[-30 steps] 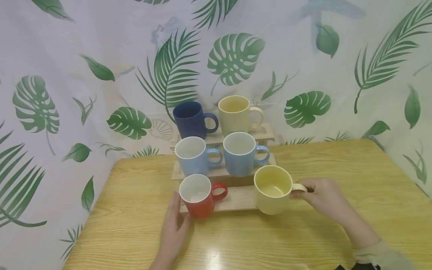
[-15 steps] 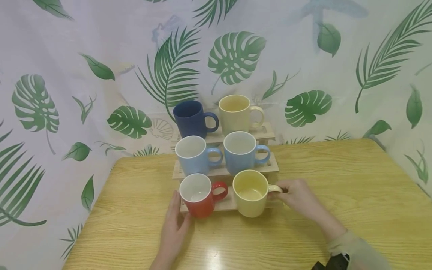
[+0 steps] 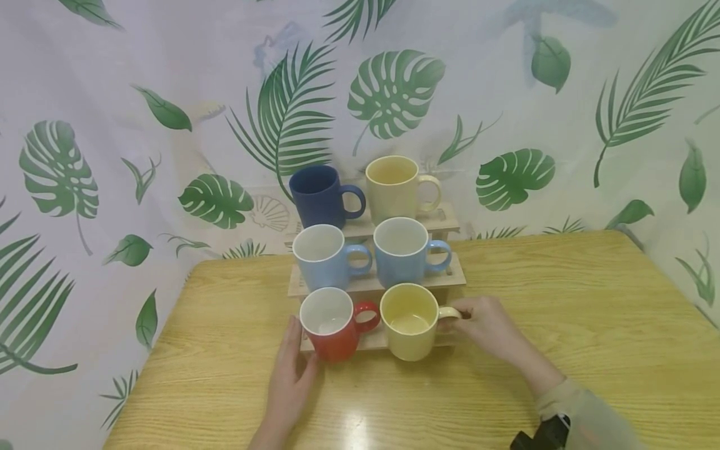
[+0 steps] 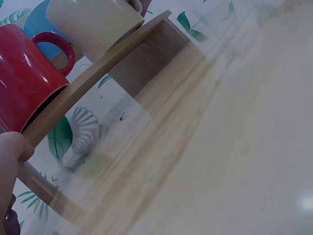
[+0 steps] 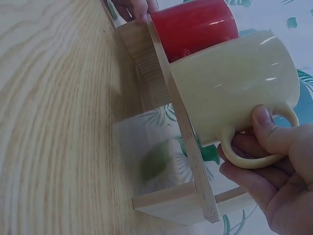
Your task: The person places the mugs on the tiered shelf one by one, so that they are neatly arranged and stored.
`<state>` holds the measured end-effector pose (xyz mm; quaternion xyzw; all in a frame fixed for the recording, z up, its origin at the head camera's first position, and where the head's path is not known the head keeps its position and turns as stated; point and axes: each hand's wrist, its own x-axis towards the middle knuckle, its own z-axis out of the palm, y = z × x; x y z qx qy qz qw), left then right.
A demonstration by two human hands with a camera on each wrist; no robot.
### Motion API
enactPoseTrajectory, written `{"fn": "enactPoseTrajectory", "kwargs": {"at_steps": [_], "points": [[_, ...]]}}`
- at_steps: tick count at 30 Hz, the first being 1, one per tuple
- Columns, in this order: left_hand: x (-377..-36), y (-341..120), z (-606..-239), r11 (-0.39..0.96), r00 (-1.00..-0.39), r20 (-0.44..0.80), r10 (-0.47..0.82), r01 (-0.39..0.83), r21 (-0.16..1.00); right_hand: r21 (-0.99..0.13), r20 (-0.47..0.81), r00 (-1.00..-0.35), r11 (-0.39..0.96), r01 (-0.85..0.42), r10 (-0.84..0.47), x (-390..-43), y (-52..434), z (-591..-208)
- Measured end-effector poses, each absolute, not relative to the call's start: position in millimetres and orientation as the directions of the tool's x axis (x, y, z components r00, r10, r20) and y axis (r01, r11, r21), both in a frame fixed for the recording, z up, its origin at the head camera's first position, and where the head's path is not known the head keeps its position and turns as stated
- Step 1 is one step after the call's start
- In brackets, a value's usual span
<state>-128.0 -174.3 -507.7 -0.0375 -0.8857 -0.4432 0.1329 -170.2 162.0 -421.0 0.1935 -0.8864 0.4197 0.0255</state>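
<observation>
My right hand [image 3: 485,322] grips the handle of a yellow mug [image 3: 409,334] at the right of the bottom step of a wooden tiered rack [image 3: 371,340]. In the right wrist view, thumb and fingers close round that handle, and the mug's base is right at the board. A red mug [image 3: 337,344], white inside, stands at the left of the same step. My left hand [image 3: 289,372] holds the rack's left end beside the red mug. The left wrist view shows the thumb [image 4: 17,147] against the board's edge; most other fingers are hidden there.
Two light blue mugs [image 3: 322,265] stand on the middle step. A dark blue mug [image 3: 317,203] and another yellow mug [image 3: 392,194] occupy the top step. The rack sits on a wood-grain table [image 3: 225,362], with a leaf-print cloth [image 3: 225,125] behind.
My right hand has moved the yellow mug leftward along the bottom step, closer to the red mug. My left hand stays in place at the rack's left end.
</observation>
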Motion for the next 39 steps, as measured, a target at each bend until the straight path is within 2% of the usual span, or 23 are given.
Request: {"fn": "enactPoseTrajectory", "kwargs": {"at_steps": [11, 21, 39], "points": [[-129.6, -173.9, -505.6, 0.606, -0.966, 0.254, -0.047, 0.175, 0.776, -0.776, 0.162, -0.939, 0.549, -0.31, -0.302, -173.2, 164.3, -423.1], [-129.6, -174.3, -508.2, 0.607, -0.964, 0.263, -0.044, 0.183, 0.773, -0.759, 0.155, -0.943, 0.576, -0.304, -0.294, -174.8, 164.7, -422.9], [-127.3, -173.6, -506.9, 0.599, -0.971, 0.236, -0.045, 0.162, 0.784, -0.799, 0.147, -0.937, 0.52, -0.302, -0.317, -175.6, 170.7, -427.7]]}}
